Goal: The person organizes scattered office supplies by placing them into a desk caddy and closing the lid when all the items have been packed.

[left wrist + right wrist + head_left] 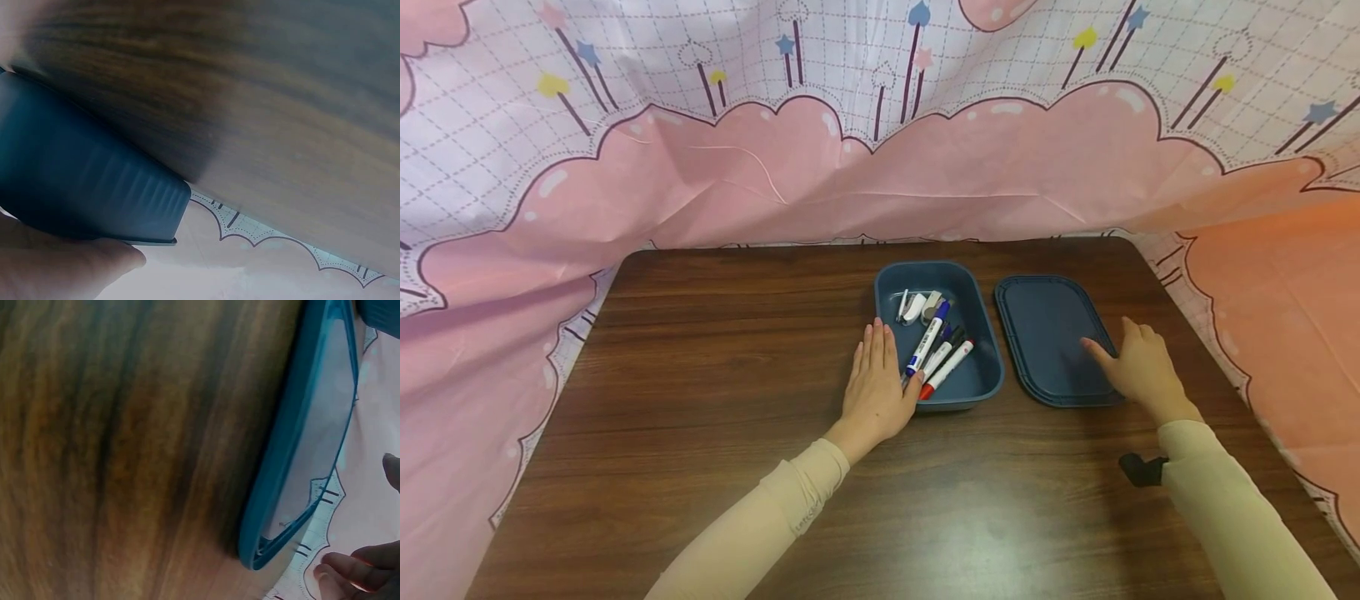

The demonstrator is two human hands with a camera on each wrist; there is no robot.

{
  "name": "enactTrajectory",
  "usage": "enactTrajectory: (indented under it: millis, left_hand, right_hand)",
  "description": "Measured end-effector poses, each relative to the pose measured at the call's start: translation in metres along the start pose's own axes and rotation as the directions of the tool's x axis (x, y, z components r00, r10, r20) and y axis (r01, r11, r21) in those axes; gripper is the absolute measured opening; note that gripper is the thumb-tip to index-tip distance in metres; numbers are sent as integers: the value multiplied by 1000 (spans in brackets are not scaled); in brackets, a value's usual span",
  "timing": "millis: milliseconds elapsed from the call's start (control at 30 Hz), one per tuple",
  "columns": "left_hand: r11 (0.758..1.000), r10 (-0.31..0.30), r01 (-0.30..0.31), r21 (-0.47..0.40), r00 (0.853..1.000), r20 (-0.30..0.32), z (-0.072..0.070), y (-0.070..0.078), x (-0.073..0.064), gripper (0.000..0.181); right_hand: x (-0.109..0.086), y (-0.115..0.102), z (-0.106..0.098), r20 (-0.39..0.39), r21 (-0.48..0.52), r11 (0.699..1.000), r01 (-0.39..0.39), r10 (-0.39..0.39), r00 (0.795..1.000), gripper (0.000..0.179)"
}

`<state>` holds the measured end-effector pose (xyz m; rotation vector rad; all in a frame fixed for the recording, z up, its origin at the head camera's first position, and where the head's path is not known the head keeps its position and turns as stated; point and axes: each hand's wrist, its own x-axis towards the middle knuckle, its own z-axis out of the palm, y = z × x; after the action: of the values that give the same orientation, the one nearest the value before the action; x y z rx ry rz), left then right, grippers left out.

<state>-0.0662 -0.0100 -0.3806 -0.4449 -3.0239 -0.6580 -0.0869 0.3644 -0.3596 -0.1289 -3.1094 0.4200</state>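
Note:
A blue-grey plastic box (988, 371) stands uncovered in the head view. Inside it lie a blue-capped marker (928, 337), a red marker (951, 367), other pens and small white items (914, 309). My left hand (876, 396) rests along the box's left side with straight fingers, its thumb at the near rim. In the left wrist view, the thumb (75, 265) lies beside the ribbed box wall (94, 169). Right of the box, a matching lid (1048, 333) lies flat. Over its right near corner hovers my right hand (1142, 371), fingers loosely spread, holding nothing.
The brown wooden table (737, 333) carries the box and lid towards its far right part. A pink patterned cloth (850, 183) hangs behind the table's far edge and along its sides. A black strap piece (1142, 470) sticks out from the right sleeve.

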Motion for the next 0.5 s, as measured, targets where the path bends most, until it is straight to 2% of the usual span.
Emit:
enactTrajectory:
  millis: [333,500]
  left_hand:
    - [1000,2,-2,12,1000,-2,-1,1,0,76]
    - [1000,4,-4,12,1000,-5,-1,1,0,76]
  right_hand:
    - [0,6,13,90,-47,999,-5,9,996,104]
    - [1,8,19,97,-68,998,3,3,995,106]
